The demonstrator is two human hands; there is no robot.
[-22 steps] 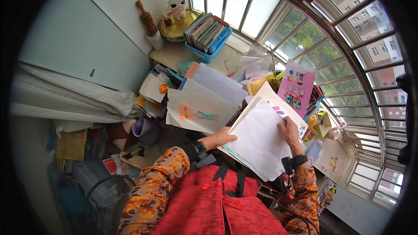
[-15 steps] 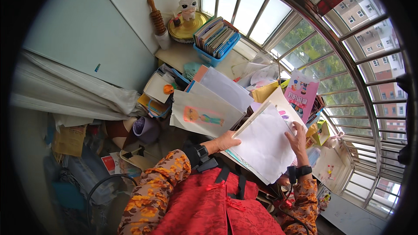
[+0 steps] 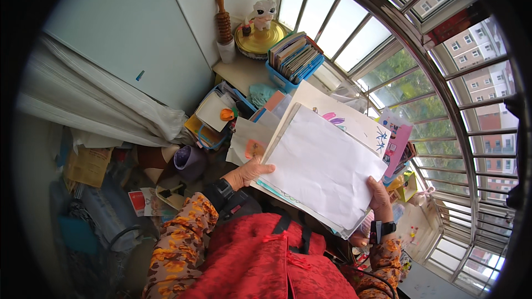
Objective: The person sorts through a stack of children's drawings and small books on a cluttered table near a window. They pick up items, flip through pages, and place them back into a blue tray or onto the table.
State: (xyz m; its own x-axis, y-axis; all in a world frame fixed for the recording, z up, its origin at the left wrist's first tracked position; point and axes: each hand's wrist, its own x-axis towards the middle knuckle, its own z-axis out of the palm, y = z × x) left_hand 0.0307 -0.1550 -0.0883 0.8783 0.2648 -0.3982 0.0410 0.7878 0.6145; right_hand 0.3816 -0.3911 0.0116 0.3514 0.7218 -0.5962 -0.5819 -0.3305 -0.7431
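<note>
Paper stack (image 3: 324, 169) is being gripped at both side edges, below the blue book basket (image 3: 292, 72), left hand (image 3: 247, 173) and right hand (image 3: 378, 199) clamped on it; sheets are judged light, floppy, slippery.

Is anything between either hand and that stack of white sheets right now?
Nothing visible. The left hand grips the stack of white sheets at its left edge, and the right hand holds its lower right corner.
</note>
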